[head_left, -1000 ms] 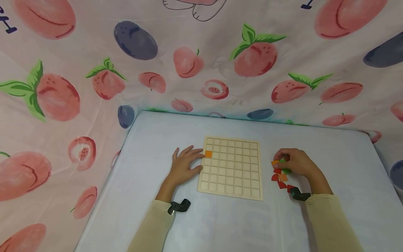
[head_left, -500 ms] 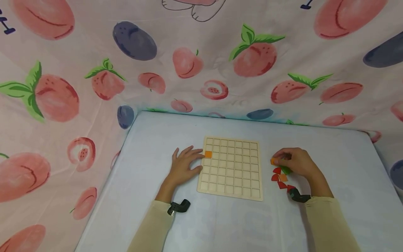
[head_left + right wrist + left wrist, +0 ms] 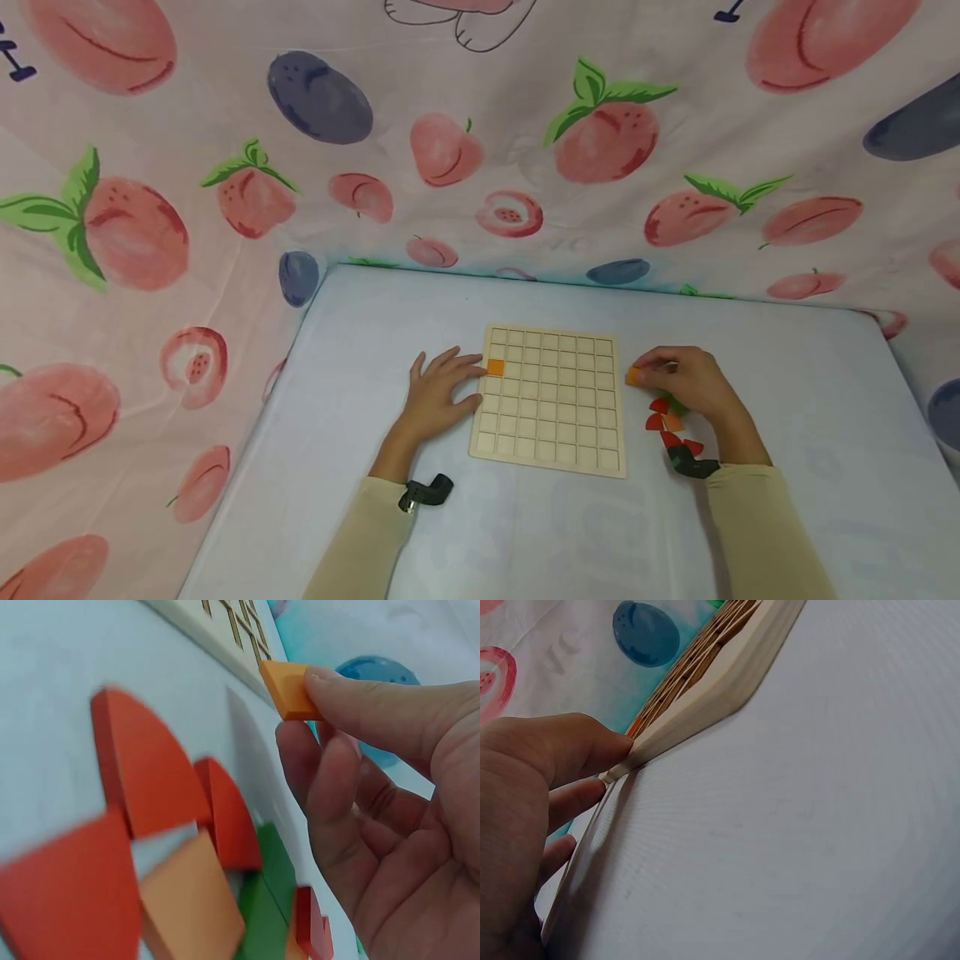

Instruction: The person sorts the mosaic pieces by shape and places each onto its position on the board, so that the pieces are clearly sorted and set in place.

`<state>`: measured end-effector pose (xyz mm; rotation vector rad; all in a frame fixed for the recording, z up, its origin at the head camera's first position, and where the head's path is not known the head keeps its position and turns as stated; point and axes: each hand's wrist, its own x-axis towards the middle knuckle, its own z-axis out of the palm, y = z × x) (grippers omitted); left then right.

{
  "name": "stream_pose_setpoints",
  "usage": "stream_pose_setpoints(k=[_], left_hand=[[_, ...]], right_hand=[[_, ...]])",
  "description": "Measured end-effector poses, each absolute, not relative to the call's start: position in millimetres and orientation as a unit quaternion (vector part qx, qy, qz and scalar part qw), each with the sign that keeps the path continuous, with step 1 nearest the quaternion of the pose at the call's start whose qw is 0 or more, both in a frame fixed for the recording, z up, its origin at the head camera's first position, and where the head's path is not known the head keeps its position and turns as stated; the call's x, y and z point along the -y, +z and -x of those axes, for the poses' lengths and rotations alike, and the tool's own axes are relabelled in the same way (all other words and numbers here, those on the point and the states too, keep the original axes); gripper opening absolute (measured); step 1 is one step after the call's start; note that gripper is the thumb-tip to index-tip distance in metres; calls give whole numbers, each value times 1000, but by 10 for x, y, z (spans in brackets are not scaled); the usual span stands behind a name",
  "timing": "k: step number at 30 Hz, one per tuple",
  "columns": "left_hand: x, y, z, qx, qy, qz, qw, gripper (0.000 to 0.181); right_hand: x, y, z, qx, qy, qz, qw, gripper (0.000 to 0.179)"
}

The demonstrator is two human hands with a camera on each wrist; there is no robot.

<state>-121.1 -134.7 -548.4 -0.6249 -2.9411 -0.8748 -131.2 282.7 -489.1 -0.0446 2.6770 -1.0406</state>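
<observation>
A wooden grid board [image 3: 551, 400] lies flat on the table, with one orange square tile [image 3: 496, 367] in a cell at its left edge. My left hand [image 3: 441, 396] rests at that edge, fingers spread; in the left wrist view its thumb [image 3: 592, 746] touches the board's side. To the right of the board, my right hand [image 3: 693, 383] pinches another orange square tile [image 3: 289, 690] between thumb and fingers, raised above the table. Below that hand sit red quarter-round tiles [image 3: 150, 765], an orange tile [image 3: 193, 900] and green pieces [image 3: 270, 892], partly hidden by the hand in the head view.
A white cloth covers the table [image 3: 570, 542]. A fruit-print curtain [image 3: 450, 83] hangs behind it and on the left. Each wrist carries a small black camera, the right one [image 3: 692, 462] overlapping the loose tiles in the head view.
My right hand has lifted an orange tile from the pile and moved left toward the board's right edge. My left hand has stayed in place.
</observation>
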Motion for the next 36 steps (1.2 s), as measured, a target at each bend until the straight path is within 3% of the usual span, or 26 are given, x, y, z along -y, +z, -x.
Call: stream_pose_setpoints(k=[36], left_hand=[[1349, -5483, 1213, 935, -294, 199, 4, 28]], right_hand=[[-1777, -5027, 1629, -857, -475, 107, 166, 16]])
